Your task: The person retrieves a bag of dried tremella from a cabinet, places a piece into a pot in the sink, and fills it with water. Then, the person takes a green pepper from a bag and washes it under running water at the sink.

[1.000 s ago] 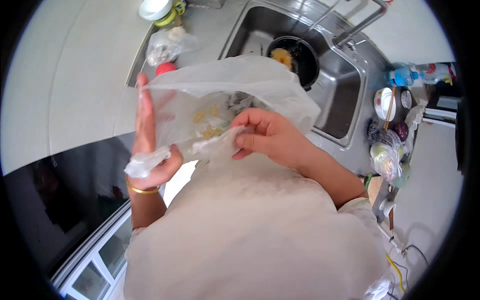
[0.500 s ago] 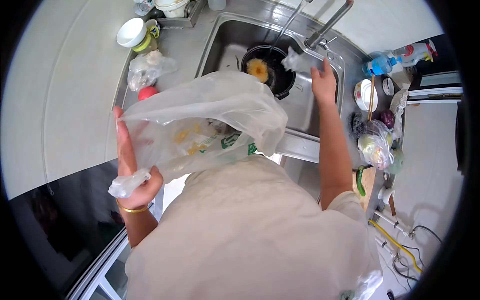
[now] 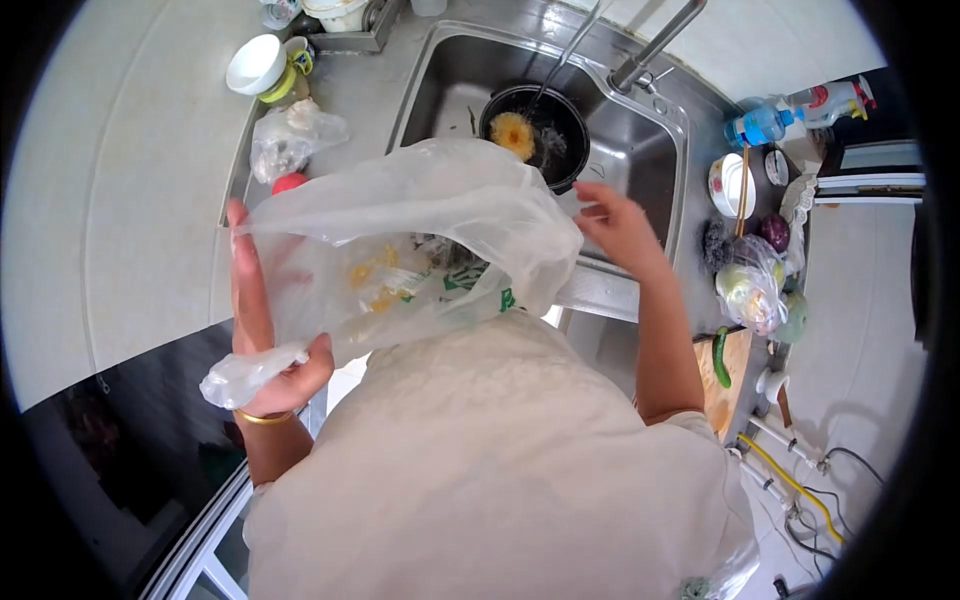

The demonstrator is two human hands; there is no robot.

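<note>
My left hand (image 3: 270,340) grips a clear plastic bag (image 3: 430,190) with green print, holding its mouth wide with thumb and fingers apart. Yellowish pieces and some darker bits show inside the bag, through the film. My right hand (image 3: 620,228) is just beyond the bag's right edge, fingers loosely bent and apart, with nothing seen in it. Past the bag, a black pot (image 3: 573,172) sits in the steel sink (image 3: 625,160), partly hidden by the bag. A round, frilly yellow piece (image 3: 512,135) is in the pot, beside a greyish translucent patch.
The tap (image 3: 655,48) rises behind the sink. On the left counter are a white bowl (image 3: 256,64) and a knotted plastic bag (image 3: 292,138). At right are a blue-labelled bottle (image 3: 762,126), a bowl with chopsticks (image 3: 732,186), bagged produce (image 3: 752,290) and a cucumber (image 3: 721,358).
My right hand has drawn back from over the sink toward the bag. The crumpled whitish piece near its fingers is gone from there; a greyish patch now shows in the pot.
</note>
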